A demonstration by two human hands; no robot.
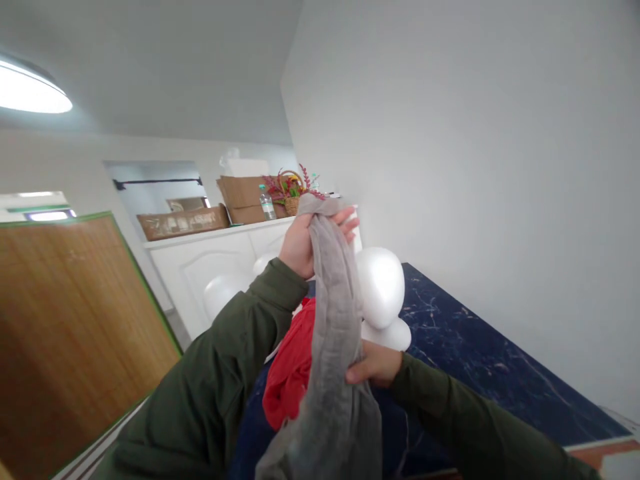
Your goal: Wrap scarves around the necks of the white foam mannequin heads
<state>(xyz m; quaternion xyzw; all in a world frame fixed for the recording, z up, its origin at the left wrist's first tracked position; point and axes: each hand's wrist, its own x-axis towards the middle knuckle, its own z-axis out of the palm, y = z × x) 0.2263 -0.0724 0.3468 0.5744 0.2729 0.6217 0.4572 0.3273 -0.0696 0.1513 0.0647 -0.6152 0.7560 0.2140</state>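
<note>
A long grey cloth point(333, 293) hangs from my left hand point(305, 243), which is raised with its palm up and fingers spread; the cloth drapes across the palm. Lower down, my right hand point(375, 363) grips the cloth's right edge, thumb in front and the other fingers hidden behind it. Behind and left of the grey cloth lies a red cloth point(290, 373) on the dark blue marbled table point(470, 353). Just right of the grey cloth is a white, smooth head form point(381, 287).
More white rounded forms point(225, 293) stand behind my left arm. Beyond is a white cabinet point(215, 260) bearing cardboard boxes point(185, 223), a plastic bottle point(267, 203) and a flower basket point(291, 203). A wooden panel point(75, 320) is at left, a plain wall at right.
</note>
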